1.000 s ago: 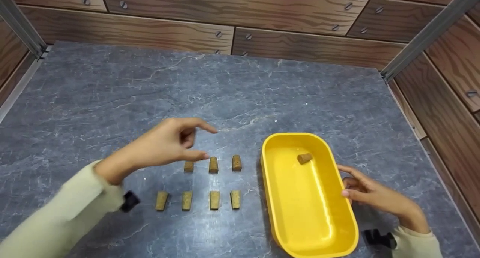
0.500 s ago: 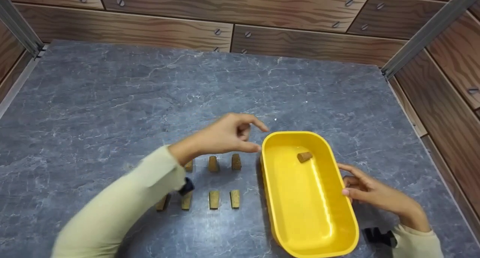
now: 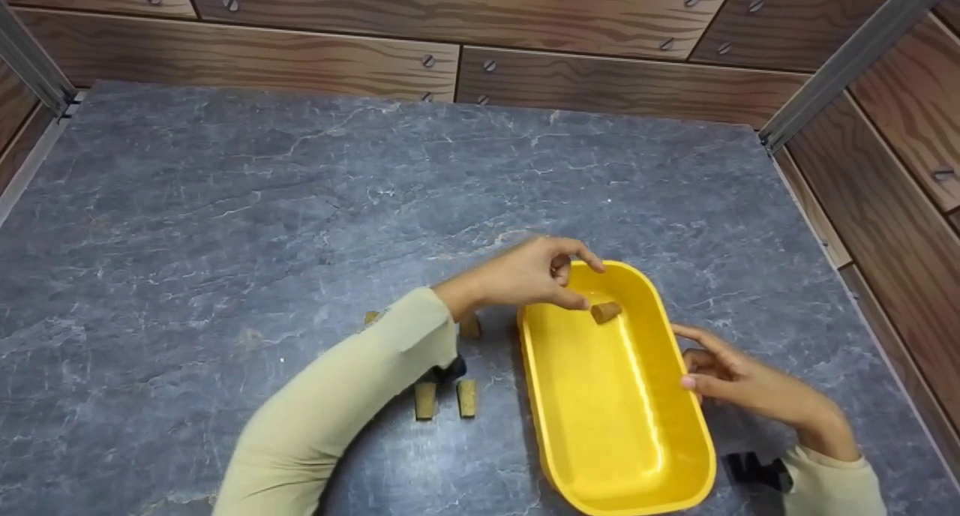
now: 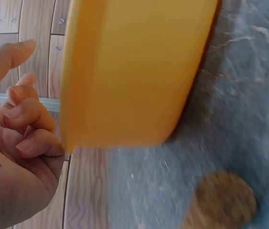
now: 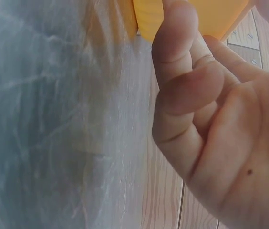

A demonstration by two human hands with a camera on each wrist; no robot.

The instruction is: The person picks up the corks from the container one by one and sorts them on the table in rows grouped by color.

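Observation:
A yellow plastic bin (image 3: pixel 600 418) lies lengthwise on the table's right half. One tapered cork (image 3: pixel 606 312) rests on its side inside, near the far end. My left hand (image 3: pixel 529 272) is over the bin's far left corner, thumb and index finger spread apart with nothing between them. My right hand (image 3: pixel 739 377) holds the bin's right side, thumb at the rim and fingers along the outer wall. Left of the bin, further corks (image 3: pixel 466 398) lie on the table; my left sleeve (image 3: pixel 352 403) covers some of them. The left wrist view shows a cork (image 4: pixel 225 200) close up.
The grey marbled table (image 3: pixel 300 178) stretches beyond the hands. Wood-patterned panels (image 3: pixel 337 58) enclose it at the back and sides, with metal posts (image 3: pixel 847 62) at the corners. Each wrist carries a small black mount (image 3: pixel 757 471).
My left hand has moved right, from above the corks to over the bin's far left corner, its thumb and index finger still apart. My right hand and the bin have stayed put.

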